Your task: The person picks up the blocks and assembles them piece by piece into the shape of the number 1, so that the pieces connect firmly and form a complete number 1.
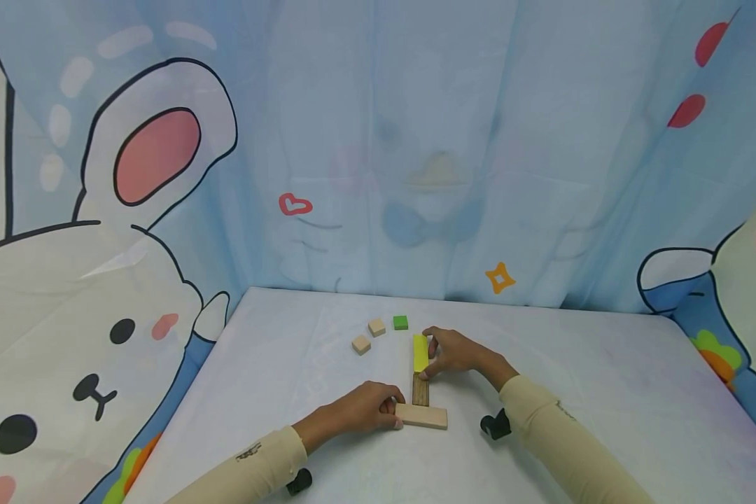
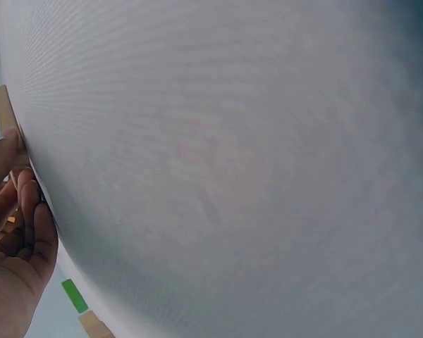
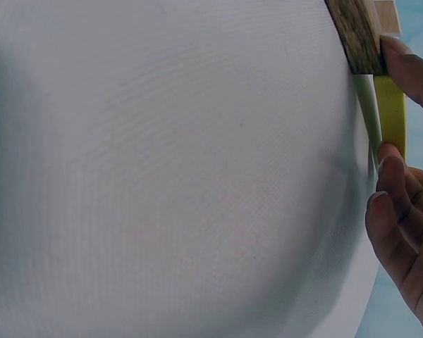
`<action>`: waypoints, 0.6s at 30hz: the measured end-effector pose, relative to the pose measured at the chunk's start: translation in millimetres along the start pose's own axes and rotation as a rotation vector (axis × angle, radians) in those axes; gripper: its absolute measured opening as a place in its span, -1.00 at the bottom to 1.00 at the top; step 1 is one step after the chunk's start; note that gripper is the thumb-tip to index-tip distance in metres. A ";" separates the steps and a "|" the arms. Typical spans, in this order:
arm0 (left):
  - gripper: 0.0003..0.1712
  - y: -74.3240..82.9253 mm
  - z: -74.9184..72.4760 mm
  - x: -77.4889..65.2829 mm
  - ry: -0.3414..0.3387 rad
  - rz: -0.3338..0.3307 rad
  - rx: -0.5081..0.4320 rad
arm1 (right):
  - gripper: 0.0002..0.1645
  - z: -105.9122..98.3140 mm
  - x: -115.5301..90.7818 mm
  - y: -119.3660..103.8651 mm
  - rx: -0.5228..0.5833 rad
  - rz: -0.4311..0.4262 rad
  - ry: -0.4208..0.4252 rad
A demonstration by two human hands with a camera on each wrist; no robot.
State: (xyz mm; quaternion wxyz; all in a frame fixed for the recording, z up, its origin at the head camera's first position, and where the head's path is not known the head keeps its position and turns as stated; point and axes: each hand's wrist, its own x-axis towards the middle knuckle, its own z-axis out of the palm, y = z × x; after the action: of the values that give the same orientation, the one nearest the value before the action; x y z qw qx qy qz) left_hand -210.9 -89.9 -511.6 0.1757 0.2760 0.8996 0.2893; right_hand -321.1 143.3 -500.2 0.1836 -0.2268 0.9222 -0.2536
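Observation:
Thumb and fingers of my left hand (image 1: 368, 407) pinch the left end of a pale wooden plank (image 1: 425, 416), which lies crosswise at the near end of a row of blocks. Beyond it, a dark brown wood-grain block (image 1: 420, 390) points away from me. My right hand (image 1: 456, 352) holds a yellow block (image 1: 420, 353) by its two ends, in line with the brown one. In the right wrist view the thumb is by the corner where the yellow block (image 3: 391, 113) meets the brown block (image 3: 356, 35). The left wrist view shows the plank (image 2: 3, 109) at the fingertips.
Two small pale wooden cubes (image 1: 376, 327) and a green block (image 1: 400, 323) sit farther back, left of the yellow block. A white cloth covers the table (image 1: 605, 392). Behind it hangs a blue cartoon-printed curtain (image 1: 378, 140). A black device (image 1: 495, 424) shows by the right sleeve.

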 end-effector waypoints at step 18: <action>-0.63 -0.2 0.0 0.7 -0.003 -0.003 0.002 | 0.18 2.3 -0.4 1.0 0.005 0.031 0.006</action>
State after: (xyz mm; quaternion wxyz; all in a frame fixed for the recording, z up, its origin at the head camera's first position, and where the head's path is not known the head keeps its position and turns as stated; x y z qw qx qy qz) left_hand -211.5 -89.6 -511.8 0.1772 0.2754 0.9000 0.2877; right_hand -320.0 143.4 -502.5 0.1851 -0.2113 0.9256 -0.2536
